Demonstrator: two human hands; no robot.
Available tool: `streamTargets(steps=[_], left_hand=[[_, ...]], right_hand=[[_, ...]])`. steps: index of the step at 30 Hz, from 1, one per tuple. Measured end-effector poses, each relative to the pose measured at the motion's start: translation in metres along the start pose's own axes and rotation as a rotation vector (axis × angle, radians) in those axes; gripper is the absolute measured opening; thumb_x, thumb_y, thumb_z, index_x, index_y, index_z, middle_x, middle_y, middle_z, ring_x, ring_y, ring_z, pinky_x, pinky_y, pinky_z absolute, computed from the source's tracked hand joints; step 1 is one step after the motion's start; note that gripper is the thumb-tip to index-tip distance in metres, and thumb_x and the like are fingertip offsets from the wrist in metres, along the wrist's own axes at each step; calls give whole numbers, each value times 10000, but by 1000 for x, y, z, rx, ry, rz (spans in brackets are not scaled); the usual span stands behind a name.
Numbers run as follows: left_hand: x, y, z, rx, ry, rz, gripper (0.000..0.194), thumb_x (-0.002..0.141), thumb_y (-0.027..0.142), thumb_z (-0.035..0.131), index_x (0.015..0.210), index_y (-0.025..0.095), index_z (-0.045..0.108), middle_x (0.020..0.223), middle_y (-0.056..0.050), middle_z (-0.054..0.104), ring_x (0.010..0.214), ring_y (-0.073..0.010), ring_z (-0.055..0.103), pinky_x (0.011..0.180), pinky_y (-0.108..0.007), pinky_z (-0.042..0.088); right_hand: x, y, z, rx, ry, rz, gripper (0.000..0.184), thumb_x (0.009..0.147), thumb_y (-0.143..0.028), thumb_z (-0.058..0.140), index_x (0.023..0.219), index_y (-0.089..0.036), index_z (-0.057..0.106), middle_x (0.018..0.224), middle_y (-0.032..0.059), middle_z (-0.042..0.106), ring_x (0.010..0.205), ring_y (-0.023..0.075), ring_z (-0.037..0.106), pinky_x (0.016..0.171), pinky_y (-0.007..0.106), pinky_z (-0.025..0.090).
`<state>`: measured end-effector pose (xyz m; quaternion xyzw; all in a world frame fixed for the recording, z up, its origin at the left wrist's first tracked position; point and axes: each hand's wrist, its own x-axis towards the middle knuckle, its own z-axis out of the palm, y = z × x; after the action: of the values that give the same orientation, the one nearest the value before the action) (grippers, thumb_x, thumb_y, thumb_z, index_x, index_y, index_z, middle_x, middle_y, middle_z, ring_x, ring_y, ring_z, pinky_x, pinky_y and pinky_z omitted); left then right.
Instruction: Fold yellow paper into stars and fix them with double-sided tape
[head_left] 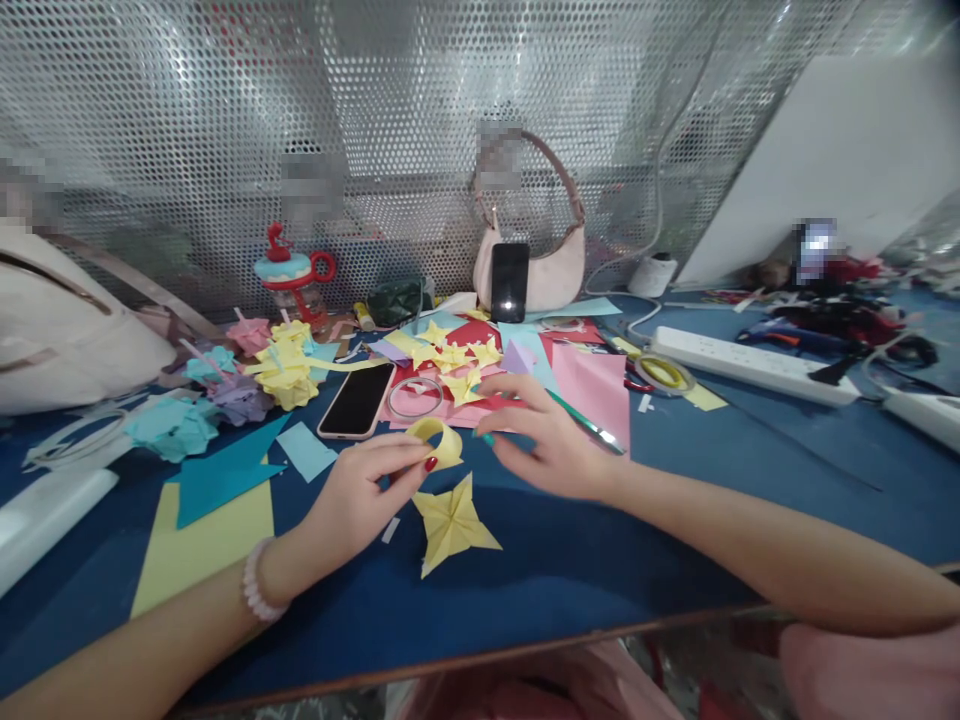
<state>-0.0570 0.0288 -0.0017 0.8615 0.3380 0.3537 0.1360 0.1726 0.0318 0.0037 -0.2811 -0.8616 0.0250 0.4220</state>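
Loop of yellow paper [451, 447], curled, held over the blue table [637, 570] between the two hands. Left hand [367, 490]: grasping, thumb and fingers pinched on the loop's left side. Right hand [544, 440]: relaxed, fingers spread and bent toward the loop, no contact seen (small green patch at the thumb tip; nail or scrap, cannot tell). Key relation, as judged: loop lies just left of the right fingertips across a narrow gap; left hand is nearer, being in contact. Loop's axis appears oblique, its hollow facing up and left; exact angle not readable. Yellow folded star [454, 525] lies flat on the near side of the loop, closer to the left fingertips than to the right; four points, no clear long axis, one directed away from the person. Height of loop above table: cannot be told from this view.
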Motion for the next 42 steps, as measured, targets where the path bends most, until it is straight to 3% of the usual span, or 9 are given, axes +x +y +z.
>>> streamTargets(steps=[6, 12, 18, 23, 27, 29, 32, 37, 42], left_hand=[[1, -4, 0, 12, -1, 37, 177, 847, 200, 503, 853, 162, 676, 918, -62, 656, 842, -152, 616, 754, -228, 502], [2, -3, 0, -83, -100, 131, 187, 851, 147, 485, 863, 162, 671, 927, -68, 615, 847, -136, 597, 758, -224, 485], [1, 12, -3, -296, -314, 121, 174, 843, 141, 507, 874, 167, 677, 900, -60, 609, 815, -123, 588, 738, -208, 477], [1, 14, -3, -417, -405, 125, 166, 834, 132, 523, 882, 149, 681, 909, -71, 612, 834, -130, 586, 753, -207, 472], [2, 10, 0, -429, -400, 111, 171, 837, 139, 518, 885, 161, 681, 933, -76, 609, 865, -142, 580, 773, -227, 471], [3, 9, 0, -422, -378, 91, 167, 843, 161, 519, 876, 165, 682, 934, -76, 604, 860, -142, 577, 775, -236, 471], [5, 7, 0, -413, -377, 75, 169, 852, 195, 518, 871, 163, 682, 932, -80, 596, 845, -141, 577, 773, -245, 472], [5, 5, 1, -416, -374, 69, 172, 855, 199, 513, 865, 158, 680, 938, -82, 584, 851, -143, 577, 779, -249, 473], [5, 4, 1, -406, -343, 88, 164, 852, 183, 518, 874, 159, 679, 951, -75, 579, 862, -137, 574, 790, -240, 464]], right_hand=[[-1, 49, -5, -62, 103, 210, 142, 785, -119, 475, 816, -214, 576, 1033, 75, 499, 1041, 208, 502, 887, 433, 420], [-6, 76, -5, -39, 42, 311, 143, 765, -129, 477, 774, -200, 601, 988, 76, 536, 982, 203, 531, 883, 430, 423], [-7, 74, -2, -5, -36, 275, 140, 772, -136, 472, 787, -181, 603, 981, 90, 549, 956, 195, 544, 842, 386, 455], [9, 57, 15, -41, -292, 149, 184, 771, -94, 481, 859, -181, 616, 966, 74, 577, 959, 183, 532, 856, 349, 444], [29, 51, 44, -174, -391, 95, 251, 766, -108, 517, 998, -155, 599, 1071, 101, 551, 1036, 219, 472, 917, 403, 370], [38, 53, 57, -236, -440, 101, 208, 784, -126, 520, 972, -138, 609, 1102, 128, 533, 1056, 252, 443, 912, 453, 336], [46, 63, 70, -201, -477, 98, 130, 775, -120, 550, 883, -136, 622, 1061, 120, 544, 1030, 243, 438, 880, 421, 341], [51, 76, 75, -139, -502, 63, 57, 756, -124, 579, 777, -148, 626, 1014, 85, 552, 998, 216, 438, 844, 354, 355], [53, 70, 72, -129, -495, 67, 111, 758, -66, 553, 776, -144, 630, 1037, 81, 556, 1020, 213, 432, 869, 354, 331]])
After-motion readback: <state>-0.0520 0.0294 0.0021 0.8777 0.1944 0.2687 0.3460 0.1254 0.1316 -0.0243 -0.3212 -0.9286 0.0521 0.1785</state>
